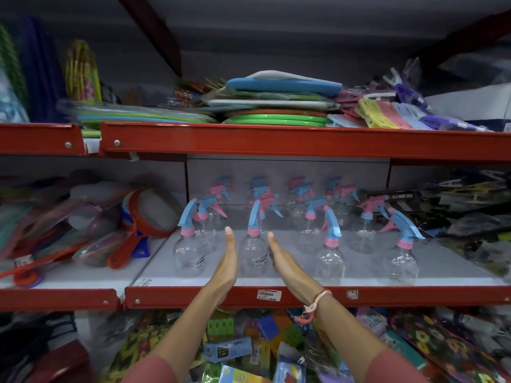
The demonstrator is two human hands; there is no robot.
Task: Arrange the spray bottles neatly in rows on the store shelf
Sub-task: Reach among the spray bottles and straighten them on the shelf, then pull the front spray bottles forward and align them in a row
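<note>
Several clear spray bottles with blue and pink trigger heads stand in rows on the white middle shelf (304,281). One front-row bottle (253,250) stands between my hands. My left hand (228,258) is flat, fingers straight, just left of this bottle. My right hand (282,261) is flat on the bottle's right side. Both palms face the bottle; I cannot tell whether they touch it. More front-row bottles stand at the left (189,252), the right (330,258) and the far right (401,261).
Red shelf beams (276,143) run above and below. Sieves and packaged goods (132,228) crowd the shelf's left side, dark packets (470,217) its right. Stacked plates and clothes pegs lie on the upper shelf. Colourful packages fill the shelf below my arms.
</note>
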